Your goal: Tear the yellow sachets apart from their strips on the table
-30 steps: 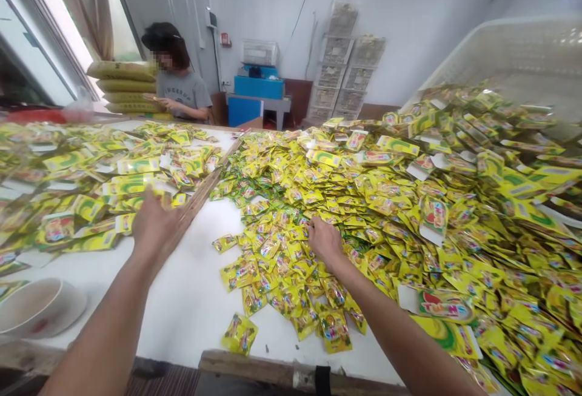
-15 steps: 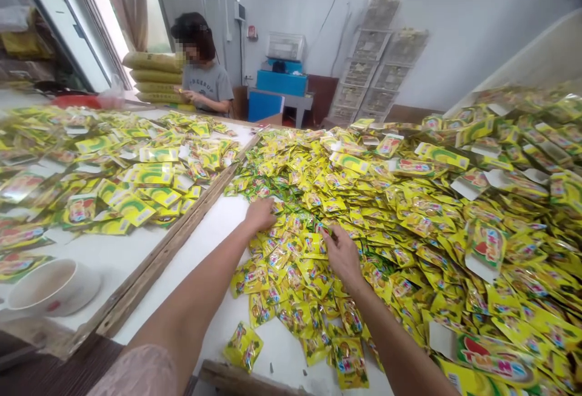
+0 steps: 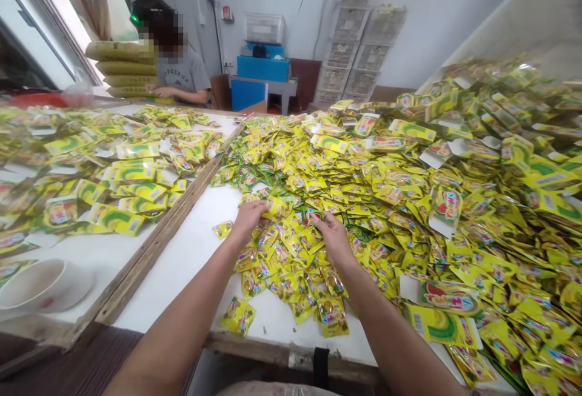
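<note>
**Both hands at the heap's near edge**

Left hand [image 3: 248, 217]: palm down, fingers bent onto sachets [image 3: 291, 250] at the heap's left rim; grip or mere touch, cannot tell. Right hand [image 3: 334, 235], near it at 3 o'clock: fingertips drawn together among the sachets, clamp not clear either. Between the two, sachets strewn at all angles, no shared long axis. Bulk of heap toward 12 to 3 o'clock, nearer the right hand. Bare table [image 3: 195, 256] at 9 o'clock; stray sachet [image 3: 239, 316] at 6.
</note>
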`<state>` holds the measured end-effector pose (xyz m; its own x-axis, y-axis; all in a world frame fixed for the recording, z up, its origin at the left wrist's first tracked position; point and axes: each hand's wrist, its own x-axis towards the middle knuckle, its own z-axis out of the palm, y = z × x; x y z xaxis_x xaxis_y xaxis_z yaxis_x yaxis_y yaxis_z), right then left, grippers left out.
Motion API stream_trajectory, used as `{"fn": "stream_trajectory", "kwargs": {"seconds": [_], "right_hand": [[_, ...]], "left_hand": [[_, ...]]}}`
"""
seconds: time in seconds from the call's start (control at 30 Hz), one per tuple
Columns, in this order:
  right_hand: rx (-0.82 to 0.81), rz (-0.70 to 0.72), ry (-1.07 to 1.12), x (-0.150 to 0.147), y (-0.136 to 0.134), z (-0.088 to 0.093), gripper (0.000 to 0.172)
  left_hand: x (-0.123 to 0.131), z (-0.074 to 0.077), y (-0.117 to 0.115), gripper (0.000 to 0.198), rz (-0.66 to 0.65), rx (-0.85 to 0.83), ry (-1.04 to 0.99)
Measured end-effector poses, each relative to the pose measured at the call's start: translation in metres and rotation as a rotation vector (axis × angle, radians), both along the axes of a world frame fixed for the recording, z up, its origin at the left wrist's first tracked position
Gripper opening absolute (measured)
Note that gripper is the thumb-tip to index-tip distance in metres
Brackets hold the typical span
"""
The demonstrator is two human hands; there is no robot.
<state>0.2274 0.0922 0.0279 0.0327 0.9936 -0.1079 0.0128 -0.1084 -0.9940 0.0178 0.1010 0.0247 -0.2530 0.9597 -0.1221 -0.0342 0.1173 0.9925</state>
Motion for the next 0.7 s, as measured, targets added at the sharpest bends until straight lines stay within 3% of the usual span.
{"fn": "stream_trajectory", "kwargs": {"seconds": [0.13, 0.3, 0.47, 0.57, 0.7], "right_hand": [[0.131, 0.02, -0.043, 0.0, -0.014, 0.009, 0.034], [0.313, 0.236, -0.484, -0.004, -0.034, 0.024, 0.021], [0.381, 0.433, -0.762, -0.004, -0.041, 0.03, 0.025], [0.374, 0.389, -0.696, -0.002, -0.041, 0.027, 0.03], [0.156, 0.268, -0.404, 0.0, -0.044, 0.016, 0.047]], "left_hand": [[0.016, -0.004, -0.03, 0.027, -0.069, -0.031, -0.079], [0.03, -0.004, -0.054, 0.026, -0.212, -0.065, -0.123], [0.036, 0.0, -0.07, 0.026, -0.322, -0.064, -0.154], [0.04, -0.003, -0.077, 0.028, -0.335, -0.034, -0.198], [0.047, -0.009, -0.081, 0.037, -0.209, -0.038, -0.294]]}}
